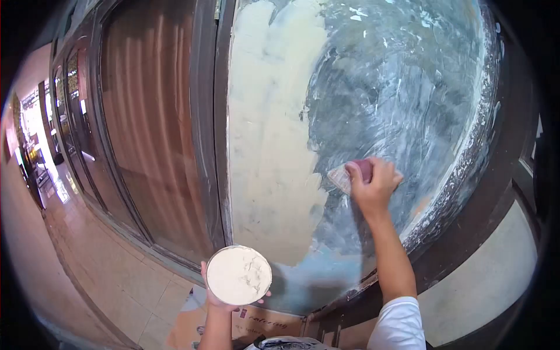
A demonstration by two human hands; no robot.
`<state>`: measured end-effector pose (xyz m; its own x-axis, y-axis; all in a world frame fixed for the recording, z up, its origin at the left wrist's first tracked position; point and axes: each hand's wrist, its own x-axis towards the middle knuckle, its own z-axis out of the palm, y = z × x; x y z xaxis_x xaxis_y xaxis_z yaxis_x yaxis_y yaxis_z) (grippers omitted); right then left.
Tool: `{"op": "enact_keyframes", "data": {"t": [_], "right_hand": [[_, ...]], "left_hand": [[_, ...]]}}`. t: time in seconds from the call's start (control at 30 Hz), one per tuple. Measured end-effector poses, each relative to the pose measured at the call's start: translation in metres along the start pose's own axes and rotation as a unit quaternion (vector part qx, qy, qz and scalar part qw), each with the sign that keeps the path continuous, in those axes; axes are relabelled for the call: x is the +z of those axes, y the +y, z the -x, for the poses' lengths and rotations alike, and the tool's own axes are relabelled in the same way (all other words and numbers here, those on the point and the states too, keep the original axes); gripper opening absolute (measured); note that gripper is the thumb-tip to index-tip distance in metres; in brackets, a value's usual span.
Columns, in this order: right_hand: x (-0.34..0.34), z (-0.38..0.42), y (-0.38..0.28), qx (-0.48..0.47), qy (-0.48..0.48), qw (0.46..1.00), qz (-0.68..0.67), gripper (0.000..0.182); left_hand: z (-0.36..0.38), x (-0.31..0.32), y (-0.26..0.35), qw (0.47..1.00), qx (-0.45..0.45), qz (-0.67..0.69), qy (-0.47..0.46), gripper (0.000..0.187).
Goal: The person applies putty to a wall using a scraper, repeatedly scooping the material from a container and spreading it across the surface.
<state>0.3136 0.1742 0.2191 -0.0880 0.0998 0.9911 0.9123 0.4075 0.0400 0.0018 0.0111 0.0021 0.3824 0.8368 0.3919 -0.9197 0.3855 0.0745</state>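
Note:
My right hand [376, 185] grips a scraper [341, 177] with a dark red handle, its pale blade close to or against the wall panel [379, 116]. Cream paste [274, 134] covers the panel's left part in a broad upright band; the rest is mottled grey-blue with pale smears. At the bottom, my left hand [214, 298] holds up a round tub [228, 275] from below and the side. Off-white paste fills the tub, cracked and uneven on its right half.
A dark-framed glass door [151, 116] with a brown curtain stands left of the panel. Printed cardboard [189, 321] lies on the tiled floor [125, 286] below. Dark wooden framing [466, 248] runs along the right. A bright opening shows at far left.

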Motion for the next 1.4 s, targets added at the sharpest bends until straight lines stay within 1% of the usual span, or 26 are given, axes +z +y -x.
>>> {"op": "enact_keyframes", "data": {"t": [0.07,0.17,0.2,0.27,0.3,0.33,0.4,0.43,0.47,0.57,0.67,0.7,0.73,0.8,0.87,0.93,0.97,1.0,1.07,1.1,1.13,1.2,1.23,1.3,1.33,1.4], "right_hand": [[0.005,0.009,0.012,0.002,0.034,0.999,-0.002,0.038],[-0.005,0.055,0.008,-0.078,-0.132,0.987,-0.045,0.035],[-0.003,0.061,0.007,-0.080,-0.131,0.987,-0.046,0.035],[0.000,0.068,0.005,-0.167,-0.171,0.971,0.025,0.032],[-0.002,0.053,0.004,-0.109,-0.193,0.975,0.034,0.032],[-0.002,0.034,0.002,-0.108,-0.192,0.975,0.036,0.032],[-0.001,0.005,0.001,0.004,-0.018,1.000,-0.001,0.034],[0.002,0.007,0.008,-0.005,0.010,1.000,-0.002,0.036],[0.000,0.016,0.009,-0.004,0.009,1.000,-0.001,0.036],[-0.009,0.066,0.007,-0.096,-0.184,0.977,-0.037,0.035],[-0.002,0.070,0.007,-0.154,-0.159,0.975,0.018,0.034],[0.001,0.057,0.007,-0.108,-0.135,0.985,0.028,0.034],[0.001,0.040,0.006,-0.108,-0.135,0.985,0.029,0.034],[-0.001,0.017,0.003,0.009,-0.004,1.000,0.005,0.033],[-0.003,0.030,0.004,-0.013,-0.010,1.000,0.002,0.033],[-0.003,0.068,0.005,-0.101,-0.161,0.981,-0.033,0.032],[-0.003,0.077,0.000,-0.154,-0.181,0.971,-0.007,0.032],[0.001,0.069,-0.003,-0.158,-0.177,0.971,-0.007,0.032],[0.005,0.042,-0.009,-0.107,-0.137,0.984,0.028,0.034],[0.008,0.020,-0.007,-0.072,-0.083,0.994,0.022,0.035],[0.009,0.001,-0.004,-0.072,-0.081,0.994,0.023,0.035],[0.007,-0.019,0.002,0.000,0.032,0.999,-0.019,0.037],[0.003,-0.013,0.001,0.002,0.029,0.999,-0.019,0.037],[-0.006,0.005,-0.002,-0.023,-0.071,0.996,-0.040,0.039],[-0.009,0.021,-0.004,-0.025,-0.071,0.996,-0.041,0.039],[-0.008,0.054,-0.005,-0.105,-0.196,0.975,-0.017,0.041]], "left_hand": [[0.002,0.001,-0.003,1.000,-0.006,0.006,0.013,0.116],[0.004,-0.003,-0.005,0.998,0.033,0.022,0.048,0.116],[0.004,-0.004,-0.004,0.998,0.035,0.022,0.046,0.116],[0.004,-0.007,-0.001,1.000,-0.006,0.001,0.014,0.117],[0.002,-0.011,0.000,1.000,-0.012,0.008,-0.001,0.117],[0.000,-0.010,0.000,1.000,-0.014,0.008,-0.002,0.117],[-0.002,-0.009,0.000,1.000,-0.023,0.008,-0.009,0.117],[-0.002,-0.005,-0.003,1.000,-0.018,0.015,0.003,0.117],[0.000,-0.005,-0.004,1.000,-0.018,0.015,0.005,0.117],[0.005,-0.008,-0.001,1.000,-0.017,0.012,0.018,0.115],[0.004,-0.006,-0.003,0.998,0.024,0.029,0.048,0.115],[0.003,-0.008,0.000,1.000,-0.004,0.002,0.021,0.115],[0.000,-0.008,0.000,1.000,-0.005,0.002,0.021,0.115],[0.001,-0.008,-0.002,1.000,-0.010,0.001,0.012,0.116],[0.000,-0.003,-0.003,1.000,-0.014,-0.004,0.003,0.117],[0.004,0.000,-0.006,0.997,0.020,0.046,0.061,0.118],[0.005,-0.006,-0.001,1.000,-0.011,0.011,0.017,0.119],[0.004,-0.011,0.001,1.000,-0.009,0.010,0.012,0.119],[0.004,-0.016,0.004,0.999,-0.003,-0.013,0.033,0.115],[0.000,-0.008,0.002,1.000,-0.007,-0.002,0.015,0.116],[-0.002,-0.006,0.003,1.000,-0.008,-0.003,0.014,0.116],[0.000,-0.002,0.004,1.000,-0.011,0.003,0.023,0.116],[-0.001,0.004,0.001,1.000,-0.003,0.017,0.023,0.120],[0.001,0.004,0.002,1.000,0.002,0.018,0.019,0.120],[0.002,0.004,0.003,1.000,0.007,0.016,0.015,0.120],[0.002,0.007,0.005,1.000,0.003,-0.006,0.006,0.119]]}}
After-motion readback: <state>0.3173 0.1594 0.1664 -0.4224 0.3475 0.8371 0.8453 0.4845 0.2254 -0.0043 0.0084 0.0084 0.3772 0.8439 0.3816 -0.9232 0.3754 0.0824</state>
